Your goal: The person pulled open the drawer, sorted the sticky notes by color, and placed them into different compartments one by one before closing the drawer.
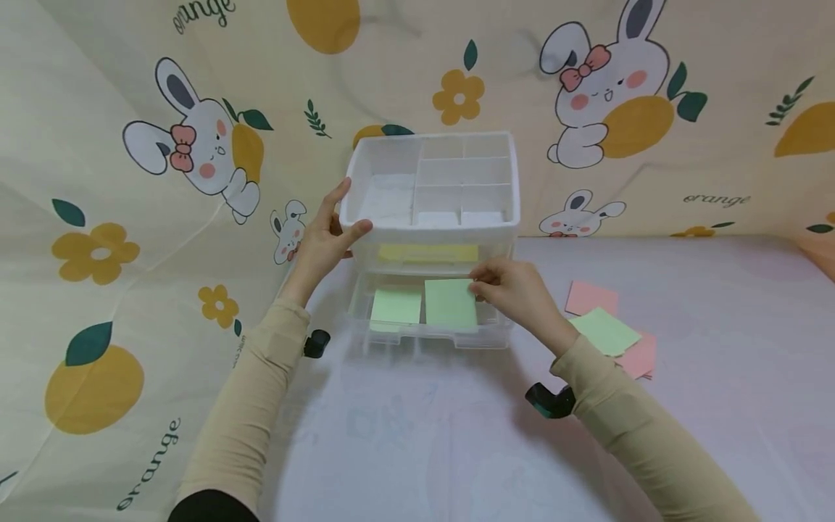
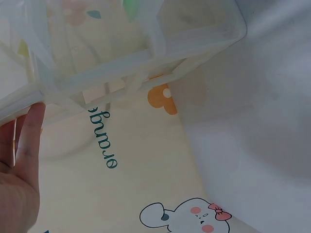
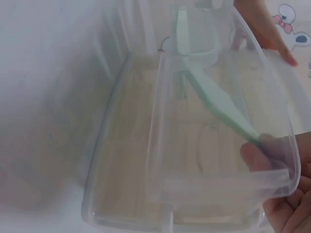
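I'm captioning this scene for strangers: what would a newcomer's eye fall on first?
Probably the big cartoon rabbits on the backdrop. Next comes the white-topped drawer box at the centre, gripped at its left side by the left hand, while the right hand pinches a light green pad at the open lower drawer. The pink and green papers lying on the table right of the box also stand out.
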Motion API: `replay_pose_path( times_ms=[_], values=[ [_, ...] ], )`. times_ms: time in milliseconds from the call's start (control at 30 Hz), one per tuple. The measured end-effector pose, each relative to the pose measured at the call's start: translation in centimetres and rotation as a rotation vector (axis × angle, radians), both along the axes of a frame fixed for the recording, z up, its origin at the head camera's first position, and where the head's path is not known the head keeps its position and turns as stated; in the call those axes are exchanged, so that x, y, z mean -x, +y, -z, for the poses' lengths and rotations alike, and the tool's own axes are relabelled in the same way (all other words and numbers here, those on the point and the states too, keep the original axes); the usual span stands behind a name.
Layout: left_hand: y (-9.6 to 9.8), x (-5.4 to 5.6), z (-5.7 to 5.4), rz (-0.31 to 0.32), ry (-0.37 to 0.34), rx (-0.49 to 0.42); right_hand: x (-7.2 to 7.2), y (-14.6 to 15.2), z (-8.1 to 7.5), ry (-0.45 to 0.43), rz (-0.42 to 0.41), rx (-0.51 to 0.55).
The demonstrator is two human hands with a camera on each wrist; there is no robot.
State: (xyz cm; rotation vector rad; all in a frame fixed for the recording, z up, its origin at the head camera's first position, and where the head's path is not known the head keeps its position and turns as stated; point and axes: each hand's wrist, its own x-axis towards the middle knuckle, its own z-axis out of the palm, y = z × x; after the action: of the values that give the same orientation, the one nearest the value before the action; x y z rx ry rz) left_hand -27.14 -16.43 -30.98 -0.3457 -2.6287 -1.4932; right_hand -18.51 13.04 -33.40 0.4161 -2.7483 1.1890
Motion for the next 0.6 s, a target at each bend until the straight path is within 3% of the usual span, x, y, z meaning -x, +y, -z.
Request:
replay_pose_path(
  times_ms=[267, 600],
  values=[
    [-0.1, 0.0, 0.0, -0.006, -0.001, -0.003, 0.0, -1.1, -0.4, 0.040, 0.009, -0.214],
    [0.1, -0.1, 0.0, -0.002, 0.005, -0.002, -0.3, -2.3, -0.3, 0.071, 0.055, -0.389]
  ],
)
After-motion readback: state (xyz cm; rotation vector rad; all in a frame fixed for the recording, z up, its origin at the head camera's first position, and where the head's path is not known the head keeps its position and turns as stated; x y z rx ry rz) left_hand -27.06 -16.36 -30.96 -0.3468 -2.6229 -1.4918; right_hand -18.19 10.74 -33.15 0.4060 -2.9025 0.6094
